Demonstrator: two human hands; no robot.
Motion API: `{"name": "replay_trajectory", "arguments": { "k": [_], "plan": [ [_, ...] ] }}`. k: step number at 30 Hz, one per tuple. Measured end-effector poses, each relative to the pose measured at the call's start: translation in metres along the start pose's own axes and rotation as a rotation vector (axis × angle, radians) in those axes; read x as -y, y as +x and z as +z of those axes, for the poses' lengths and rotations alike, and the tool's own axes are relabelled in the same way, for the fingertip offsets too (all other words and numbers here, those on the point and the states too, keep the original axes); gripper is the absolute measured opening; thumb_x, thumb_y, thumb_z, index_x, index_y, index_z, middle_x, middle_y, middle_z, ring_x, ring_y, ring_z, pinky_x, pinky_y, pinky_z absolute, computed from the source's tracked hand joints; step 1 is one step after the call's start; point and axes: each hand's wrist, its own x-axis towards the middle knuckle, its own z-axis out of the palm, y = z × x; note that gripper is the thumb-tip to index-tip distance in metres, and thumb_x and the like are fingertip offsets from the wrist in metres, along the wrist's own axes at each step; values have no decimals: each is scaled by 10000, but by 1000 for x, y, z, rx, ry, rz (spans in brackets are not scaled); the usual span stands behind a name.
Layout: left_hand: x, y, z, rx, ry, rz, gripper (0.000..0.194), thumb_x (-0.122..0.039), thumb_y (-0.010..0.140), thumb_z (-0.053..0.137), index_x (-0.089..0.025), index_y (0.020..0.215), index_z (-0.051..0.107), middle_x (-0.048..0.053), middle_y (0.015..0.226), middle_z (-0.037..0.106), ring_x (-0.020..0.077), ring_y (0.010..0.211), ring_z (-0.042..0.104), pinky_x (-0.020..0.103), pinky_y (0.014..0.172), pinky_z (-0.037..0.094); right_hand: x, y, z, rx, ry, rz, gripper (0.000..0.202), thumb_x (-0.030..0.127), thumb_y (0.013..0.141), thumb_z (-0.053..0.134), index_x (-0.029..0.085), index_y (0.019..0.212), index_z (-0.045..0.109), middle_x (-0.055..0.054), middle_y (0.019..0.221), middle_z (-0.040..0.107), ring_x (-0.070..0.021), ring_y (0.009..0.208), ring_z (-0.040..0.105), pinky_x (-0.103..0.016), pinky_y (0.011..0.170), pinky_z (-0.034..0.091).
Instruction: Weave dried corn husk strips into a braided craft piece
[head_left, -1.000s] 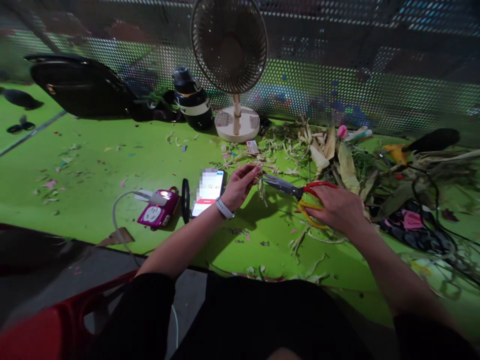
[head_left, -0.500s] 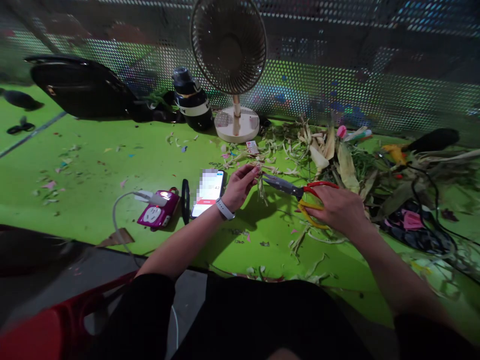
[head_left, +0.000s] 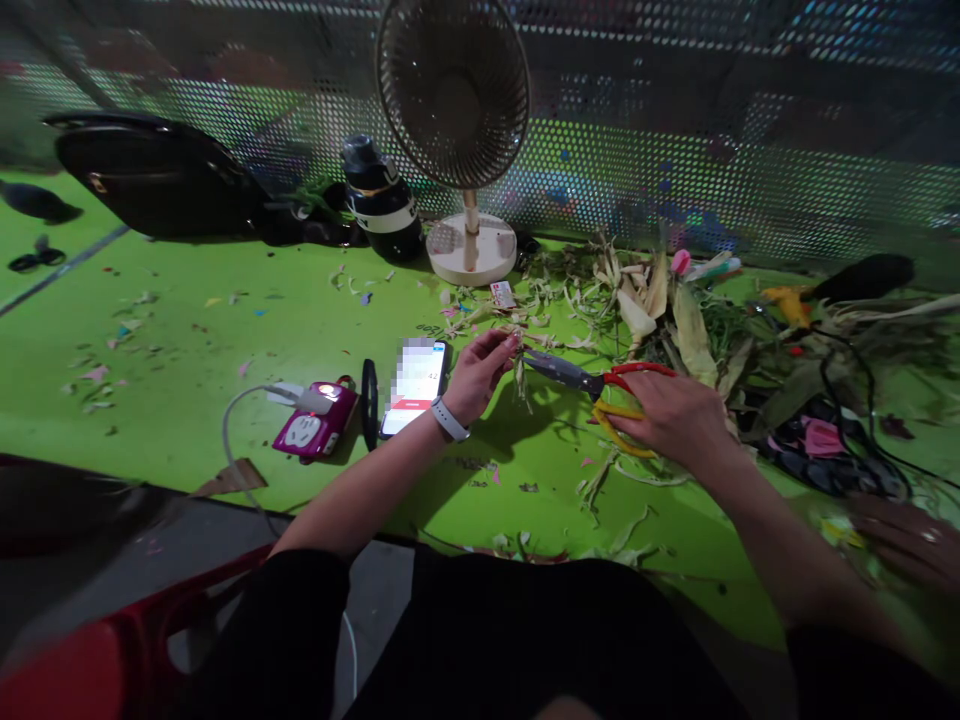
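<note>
My left hand [head_left: 480,375], with a pale watch band on its wrist, pinches a small bundle of husk strips [head_left: 521,380] whose loose ends hang below the fingers. In my right hand [head_left: 675,415] are scissors [head_left: 566,372] with one red and one yellow handle loop. Their dark blades point left, with the tips close beside the bundle; whether they touch it I cannot tell. Dried corn husks [head_left: 690,330] lie heaped beyond my right hand. Shredded husk strips [head_left: 596,485] lie on the green table below the scissors.
A white desk fan [head_left: 472,250] and a dark bottle [head_left: 386,220] stand at the back. Left of my left hand lie a phone [head_left: 412,390] and a magenta box [head_left: 319,420] with a white cable. A black bag [head_left: 157,180] sits farther left. Another person's hand [head_left: 911,535] is at the right edge.
Another person's hand has come into view at the lower right. The view has shifted very slightly; my hands, the husk bundle and the scissors hold nearly the same position.
</note>
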Motion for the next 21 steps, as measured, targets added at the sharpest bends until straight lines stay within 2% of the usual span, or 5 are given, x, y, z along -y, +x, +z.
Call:
{"name": "replay_trajectory", "arguments": {
  "k": [8,15,21],
  "plan": [
    [0,0,0,-21,7,-5,250,-212,599,850,-180,794,696,-35,796,703,45,675,621,144,569,462,1,0,-1,-7,-19,-25,464,539,893,488,122,992,668,-107,844,711,-204,661,582,-320,616,323],
    [3,1,-1,27,-1,-12,257,-214,598,846,-184,806,699,-36,806,698,46,700,624,143,551,453,3,-1,3,8,-4,8,475,554,884,493,132,1011,670,-99,851,716,-198,663,582,-316,600,328],
    [2,0,-1,23,-15,-26,277,-221,568,864,-182,788,700,-42,778,692,44,694,633,122,534,442,1,-2,8,7,11,6,475,554,894,491,131,973,692,-96,789,718,-194,631,590,-314,577,335]
  ]
}}
